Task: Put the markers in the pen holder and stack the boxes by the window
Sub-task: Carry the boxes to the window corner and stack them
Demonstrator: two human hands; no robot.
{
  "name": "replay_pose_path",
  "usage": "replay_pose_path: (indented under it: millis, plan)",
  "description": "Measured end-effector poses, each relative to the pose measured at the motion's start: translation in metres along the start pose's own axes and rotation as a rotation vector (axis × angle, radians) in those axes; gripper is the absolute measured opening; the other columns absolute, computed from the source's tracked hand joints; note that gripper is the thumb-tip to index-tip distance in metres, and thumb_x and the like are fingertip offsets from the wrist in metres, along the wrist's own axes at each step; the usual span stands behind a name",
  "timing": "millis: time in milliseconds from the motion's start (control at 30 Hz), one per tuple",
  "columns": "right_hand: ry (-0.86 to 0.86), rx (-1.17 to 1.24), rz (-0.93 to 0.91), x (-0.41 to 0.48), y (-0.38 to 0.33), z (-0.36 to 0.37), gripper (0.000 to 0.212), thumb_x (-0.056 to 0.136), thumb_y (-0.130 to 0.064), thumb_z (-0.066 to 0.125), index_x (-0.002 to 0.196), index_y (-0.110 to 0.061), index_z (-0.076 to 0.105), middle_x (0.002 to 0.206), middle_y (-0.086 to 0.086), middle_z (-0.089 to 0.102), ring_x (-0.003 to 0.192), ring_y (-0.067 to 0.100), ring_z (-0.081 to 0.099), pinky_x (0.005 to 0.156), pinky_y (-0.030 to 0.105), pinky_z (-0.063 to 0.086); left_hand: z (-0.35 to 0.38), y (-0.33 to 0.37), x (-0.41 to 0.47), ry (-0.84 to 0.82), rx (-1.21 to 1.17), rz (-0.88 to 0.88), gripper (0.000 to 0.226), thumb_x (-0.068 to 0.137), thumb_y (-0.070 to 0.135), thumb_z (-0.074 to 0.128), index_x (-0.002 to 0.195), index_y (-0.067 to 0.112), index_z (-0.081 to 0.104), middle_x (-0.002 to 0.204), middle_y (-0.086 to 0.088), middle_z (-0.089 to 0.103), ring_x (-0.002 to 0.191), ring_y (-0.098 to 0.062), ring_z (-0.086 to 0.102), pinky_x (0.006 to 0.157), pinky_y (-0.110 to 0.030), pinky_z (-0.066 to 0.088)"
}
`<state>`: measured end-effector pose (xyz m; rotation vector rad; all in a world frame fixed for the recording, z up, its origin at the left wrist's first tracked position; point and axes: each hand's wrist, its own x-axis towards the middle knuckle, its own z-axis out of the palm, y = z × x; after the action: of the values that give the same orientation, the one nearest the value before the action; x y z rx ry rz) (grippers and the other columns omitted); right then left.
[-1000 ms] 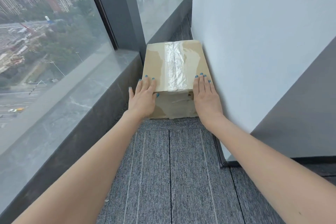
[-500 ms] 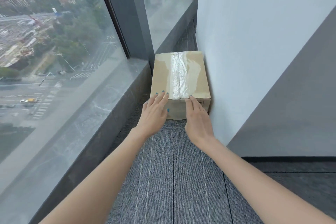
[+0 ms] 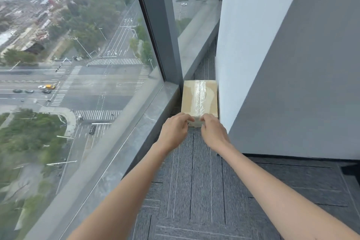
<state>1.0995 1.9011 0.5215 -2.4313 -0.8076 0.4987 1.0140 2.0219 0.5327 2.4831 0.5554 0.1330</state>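
The curled fingers (image 3: 184, 118) of the left hand (image 3: 173, 132) and right hand (image 3: 214, 134) blur at the box's (image 3: 200, 97) near top edge, so I cannot tell grip from touch. The 1 taped box sits on the carpet (image 3: 194, 181) at 12 o'clock from the hands. The window ledge (image 3: 148, 115) is at its 9 o'clock and the wall (image 3: 239, 64) at 3. The hands mostly hide its near face.

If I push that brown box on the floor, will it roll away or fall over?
Probably neither. The cardboard box has flat sides and sits low, so it shouldn't roll or tip. The carpet looks rough, so it would likely drag rather than glide. Tape seals its top, so it probably stays stiff.
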Motion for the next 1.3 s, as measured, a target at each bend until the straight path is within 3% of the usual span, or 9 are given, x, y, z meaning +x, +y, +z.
replay_pose_path:
  millis: [100,233,533,900,1300]
  plan:
    - [-0.020,-0.005,-0.018,-0.055,-0.043,-0.066,0.022,0.098,-0.013,0.042,0.113,-0.013,0.057,0.119,0.001,0.059,0.098,0.019,0.060,0.082,0.038,0.052,-0.065,0.055,-0.039,0.017,0.018,0.002,0.030,0.087,0.003,0.047,0.100,0.020,0.069,0.103,0.009,0.068,0.091,-0.015,0.065,0.076,-0.037,0.052]
    - [-0.031,0.014,-0.015,-0.127,-0.077,-0.141,0.018,0.097,-0.013,0.044,0.105,-0.012,0.060,0.112,0.002,0.063,0.093,0.018,0.060,0.076,0.031,0.049,-0.128,0.124,-0.097,-0.064,0.054,0.012,0.031,0.086,0.004,0.049,0.106,0.021,0.066,0.106,0.007,0.068,0.093,-0.016,0.066,0.079,-0.039,0.053]
    - [-0.019,0.064,0.120,-0.284,-0.092,-0.237,0.017,0.093,-0.009,0.048,0.101,-0.014,0.062,0.107,0.002,0.065,0.089,0.018,0.059,0.074,0.029,0.046,-0.186,0.253,-0.206,-0.139,0.027,0.022,0.034,0.086,-0.003,0.054,0.111,0.017,0.064,0.115,0.003,0.066,0.097,-0.012,0.065,0.085,-0.038,0.054]
    - [0.051,0.116,0.269,-0.525,-0.038,-0.261,0.014,0.089,-0.013,0.054,0.094,-0.019,0.065,0.104,0.000,0.069,0.092,0.020,0.063,0.070,0.026,0.044,-0.141,0.357,-0.389,-0.281,-0.104,0.075,0.031,0.088,-0.002,0.057,0.112,0.014,0.067,0.111,-0.002,0.071,0.099,-0.016,0.067,0.090,-0.037,0.054]
    - [0.107,0.179,0.478,-0.792,0.040,-0.268,0.012,0.091,-0.013,0.056,0.099,-0.016,0.064,0.107,0.001,0.068,0.094,0.019,0.063,0.073,0.028,0.049,-0.051,0.471,-0.602,-0.530,-0.138,0.173,0.028,0.091,0.000,0.056,0.117,0.007,0.064,0.117,-0.009,0.068,0.106,-0.023,0.066,0.092,-0.033,0.053]
